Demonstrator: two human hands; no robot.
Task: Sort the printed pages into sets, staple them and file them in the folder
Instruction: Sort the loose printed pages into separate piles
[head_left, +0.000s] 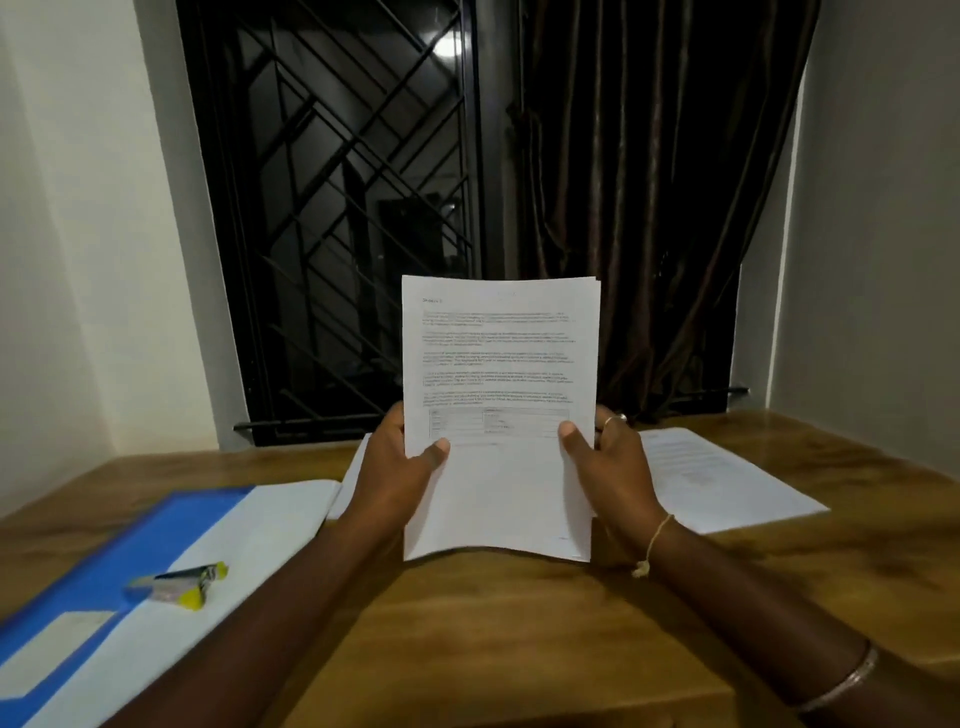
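A small stack of printed pages (498, 364) stands upright above the table, text facing me. My left hand (400, 467) grips its left edge, thumb on the front sheet. My right hand (608, 462) grips the right edge the same way, a ring on one finger. A blue folder (98, 582) lies open at the left with a white sheet inside. On that sheet rests a yellow and silver stapler (179, 584). More printed pages (717, 478) lie flat at the right, and another white sheet (353, 478) shows behind my left hand.
The wooden table (509, 639) runs to the wall. Behind it are a barred dark window (337, 208) and a brown curtain (634, 208). White walls stand on both sides.
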